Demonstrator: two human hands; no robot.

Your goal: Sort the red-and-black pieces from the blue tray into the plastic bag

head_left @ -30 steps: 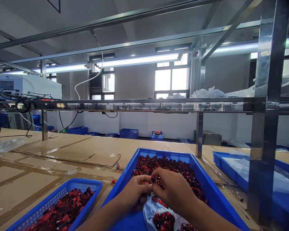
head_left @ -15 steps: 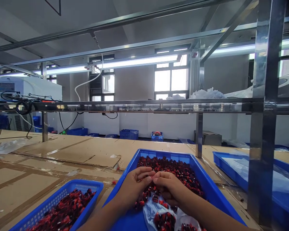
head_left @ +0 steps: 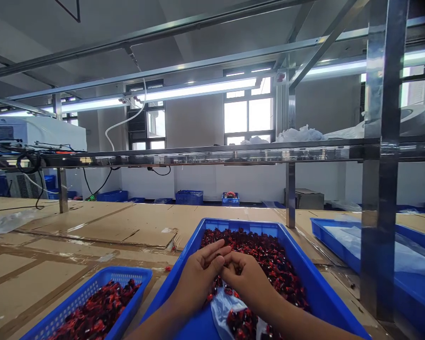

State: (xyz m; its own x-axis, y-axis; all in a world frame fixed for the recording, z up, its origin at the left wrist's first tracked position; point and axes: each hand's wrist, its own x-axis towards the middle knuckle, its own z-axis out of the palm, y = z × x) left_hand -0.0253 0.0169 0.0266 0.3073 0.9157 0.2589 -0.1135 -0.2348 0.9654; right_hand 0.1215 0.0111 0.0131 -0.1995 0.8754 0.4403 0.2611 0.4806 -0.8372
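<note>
Red-black parts (head_left: 269,255): heaped in blue tray (head_left: 313,283), near middle of desk (head_left: 92,226).
Left hand (head_left: 198,274): fingers loosely spread, tips meeting curled right hand (head_left: 250,281); can't tell if either pinches a piece.
Change: both hands drifted slightly far, off plastic bag (head_left: 221,307); dark piece seen before now hidden, fingering goes on.
Near left: basket (head_left: 92,288), same parts.

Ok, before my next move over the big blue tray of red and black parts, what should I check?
1. Both hands in view: ok, left hand and right hand meet fingertip to fingertip over the large blue plastic tray.
2. Part held between fingers: cannot tell, hidden.
3. Tray stocked: ok, small red-and-black parts fill its far half.
4. Hands free of the clear plastic bag: not ok, it lies under the right wrist.
5. Left-side small blue mesh basket: ok, upright, apart from hands.
</note>
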